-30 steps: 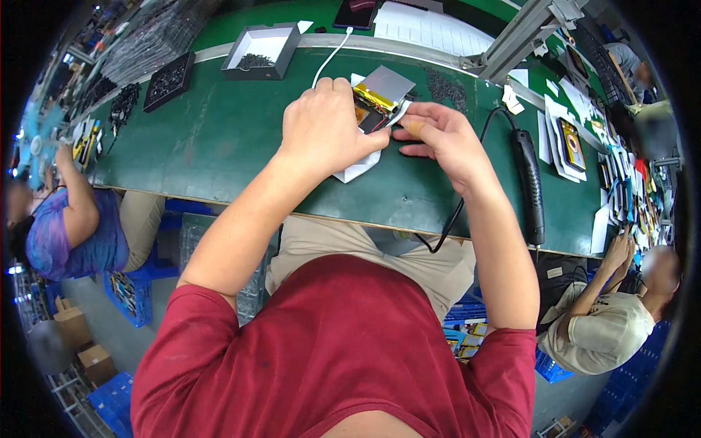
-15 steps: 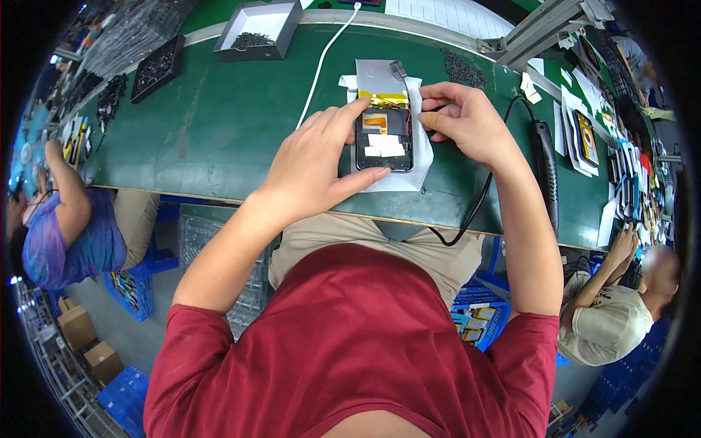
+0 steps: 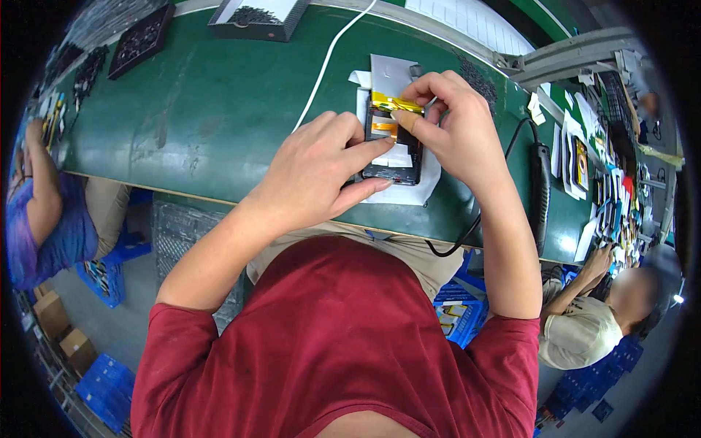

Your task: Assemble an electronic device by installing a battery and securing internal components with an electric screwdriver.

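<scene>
A flat black electronic device (image 3: pixel 407 174) lies with its inside uncovered, showing white pads (image 3: pixel 396 157) and an orange flat cable (image 3: pixel 384 128). My left hand (image 3: pixel 310 168) grips its left side, the index finger reaching over the inside and the thumb by the lower edge. Beyond the device's far end lies a silver-grey flat battery (image 3: pixel 394 71) with a yellow-taped end (image 3: pixel 396 102). Bent round that taped end, the fingers of my right hand (image 3: pixel 456 124) pinch it at its right part. The fingertips partly hide what lies beneath. White sheets (image 3: pixel 420 191) are under the device.
A white cable (image 3: pixel 321 77) crosses the green table (image 3: pixel 204 124). On the right lies a black-handled tool (image 3: pixel 540 193) with a cord. Farther off are a box of small black parts (image 3: pixel 259 29) and a dark tray (image 3: pixel 142 40). People sit at both sides.
My right hand has moved from the sheet's right edge onto the yellow-taped end. My left index finger has come down from the tape onto the device's inside. The whole view has shifted slightly.
</scene>
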### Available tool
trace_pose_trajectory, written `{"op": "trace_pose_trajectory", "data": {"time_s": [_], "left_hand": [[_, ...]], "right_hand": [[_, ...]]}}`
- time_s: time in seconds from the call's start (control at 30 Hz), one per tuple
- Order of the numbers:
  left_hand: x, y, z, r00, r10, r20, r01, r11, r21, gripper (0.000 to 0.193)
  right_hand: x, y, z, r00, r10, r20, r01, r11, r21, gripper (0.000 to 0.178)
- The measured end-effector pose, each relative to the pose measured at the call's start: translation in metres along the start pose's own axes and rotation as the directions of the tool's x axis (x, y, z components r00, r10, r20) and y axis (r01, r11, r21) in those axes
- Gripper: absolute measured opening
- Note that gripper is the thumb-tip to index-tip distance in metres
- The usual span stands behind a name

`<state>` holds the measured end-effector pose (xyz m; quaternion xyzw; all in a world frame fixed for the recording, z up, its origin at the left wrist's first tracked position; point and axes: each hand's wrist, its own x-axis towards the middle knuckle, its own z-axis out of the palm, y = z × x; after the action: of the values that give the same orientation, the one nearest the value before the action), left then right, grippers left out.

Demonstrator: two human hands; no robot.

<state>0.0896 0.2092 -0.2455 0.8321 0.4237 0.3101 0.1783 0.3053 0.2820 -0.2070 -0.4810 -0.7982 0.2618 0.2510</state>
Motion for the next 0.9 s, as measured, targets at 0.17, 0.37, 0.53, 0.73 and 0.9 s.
{"op": "trace_pose_trajectory", "data": {"time_s": [0.17, 0.37, 0.53, 0.73, 0.9], "left_hand": [[-0.003, 0.002, 0.001, 1.0, 0.007, -0.012, -0.008, 1.0, -0.002, 0.046], [-0.007, 0.0, 0.002, 1.0, 0.004, -0.014, -0.004, 1.0, -0.014, 0.045], [-0.004, -0.001, 0.003, 0.999, 0.032, -0.027, -0.032, 0.999, -0.005, 0.044], [-0.005, -0.006, 0.006, 0.999, 0.037, -0.033, -0.036, 0.999, 0.024, 0.044], [0.001, 0.003, 0.005, 0.999, 0.031, -0.013, -0.03, 0.998, 0.046, 0.042]], "right_hand": [[-0.003, 0.005, 0.0, 1.0, -0.009, 0.012, 0.009, 1.0, -0.022, 0.017], [-0.023, 0.016, -0.022, 0.915, 0.387, 0.114, -0.397, 0.81, 0.432, 0.018], [-0.017, 0.035, -0.038, 0.866, 0.415, 0.279, -0.489, 0.819, 0.3, 0.018], [0.008, 0.04, -0.041, 0.846, 0.337, 0.414, -0.397, 0.916, 0.065, 0.021], [0.023, 0.026, -0.044, 0.794, 0.393, 0.465, -0.472, 0.88, 0.062, 0.017]]}}
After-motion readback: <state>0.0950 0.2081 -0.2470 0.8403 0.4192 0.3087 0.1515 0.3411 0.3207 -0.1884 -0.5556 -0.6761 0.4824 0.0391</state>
